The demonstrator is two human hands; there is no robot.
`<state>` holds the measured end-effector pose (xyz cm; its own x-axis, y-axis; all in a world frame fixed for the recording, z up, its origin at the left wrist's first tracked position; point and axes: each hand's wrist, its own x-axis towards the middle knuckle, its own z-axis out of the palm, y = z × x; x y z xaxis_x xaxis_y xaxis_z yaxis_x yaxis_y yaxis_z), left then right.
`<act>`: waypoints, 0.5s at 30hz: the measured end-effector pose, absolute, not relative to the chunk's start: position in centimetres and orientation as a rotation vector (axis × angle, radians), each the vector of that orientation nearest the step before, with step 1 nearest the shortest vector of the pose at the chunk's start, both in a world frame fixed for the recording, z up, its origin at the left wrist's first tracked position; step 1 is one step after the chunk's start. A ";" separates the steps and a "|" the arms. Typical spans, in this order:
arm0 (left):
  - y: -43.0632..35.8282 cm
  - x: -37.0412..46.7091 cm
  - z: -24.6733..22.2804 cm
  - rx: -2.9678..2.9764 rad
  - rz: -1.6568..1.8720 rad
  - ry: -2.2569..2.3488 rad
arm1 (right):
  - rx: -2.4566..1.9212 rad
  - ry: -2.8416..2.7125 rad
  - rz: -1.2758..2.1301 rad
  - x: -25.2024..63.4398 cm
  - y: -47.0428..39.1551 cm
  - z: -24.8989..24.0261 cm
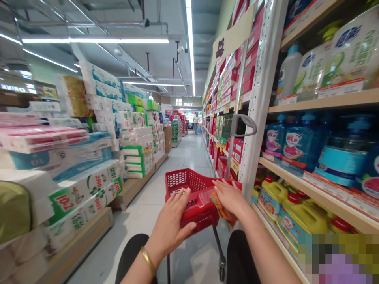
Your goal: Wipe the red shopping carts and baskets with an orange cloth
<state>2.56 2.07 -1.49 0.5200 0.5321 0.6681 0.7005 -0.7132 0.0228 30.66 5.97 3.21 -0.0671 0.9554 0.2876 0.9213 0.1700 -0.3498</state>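
Observation:
A red plastic shopping cart (199, 211) stands in front of me in a store aisle. My left hand (174, 217) lies on the left part of its near edge, palm down, with the fingers spread and the thumb apart. On the right part of the same edge rests my right hand (229, 197). An orange cloth (222, 211) is under it, pressed between the palm and the cart. Through the holes of the basket the pale floor shows.
Stacked tissue packs (85, 197) line the left side on low wooden platforms (79, 244). Shelves (319, 104) of detergent bottles run close along the right, with a metal pole and grey handle (244, 125) beside the cart. Far down the aisle a person (196, 122) stands.

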 end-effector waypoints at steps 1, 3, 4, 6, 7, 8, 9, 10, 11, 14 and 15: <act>2.1 2.7 -1.5 -2.501 -0.989 -1.047 | -1.735 -2.016 0.063 30.2 5.6 3.1; 2.1 2.8 -1.7 -2.474 -1.023 -1.053 | -1.638 -2.035 -0.013 28.5 4.4 2.6; 2.1 2.7 -1.8 -2.463 -1.035 -1.050 | -1.581 -2.047 -0.043 27.4 3.6 2.2; 2.2 2.5 -1.9 -2.452 -1.047 -1.033 | -1.464 -2.071 -0.096 25.0 1.9 1.5; 2.2 2.3 -2.0 -2.449 -1.046 -1.024 | -1.406 -2.088 -0.116 23.8 1.1 1.1; 2.2 2.1 -2.0 -2.447 -1.043 -1.019 | -1.349 -2.111 -0.131 22.9 0.4 0.9; 2.1 2.0 -2.1 -2.447 -1.039 -1.014 | -1.294 -2.142 -0.142 22.3 -0.1 0.7; 2.1 1.8 -2.0 -2.446 -1.037 -1.007 | -1.248 -2.176 -0.148 22.0 -0.4 0.5; 2.0 1.7 -2.0 -2.448 -1.032 -1.004 | -1.226 -2.198 -0.152 22.0 -0.5 0.5; 1.7 1.6 -1.8 -2.465 -1.015 -1.000 | -1.360 -2.123 -0.171 23.9 0.4 0.7; 1.6 1.6 -1.8 -2.473 -1.012 -1.001 | -1.453 -2.056 -0.177 24.9 0.9 0.7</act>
<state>1.62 1.60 -1.76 0.5125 0.4950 0.7017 0.6965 -0.7176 -0.0025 24.85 0.92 0.75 -0.2139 0.8107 0.5450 0.8919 0.3897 -0.2296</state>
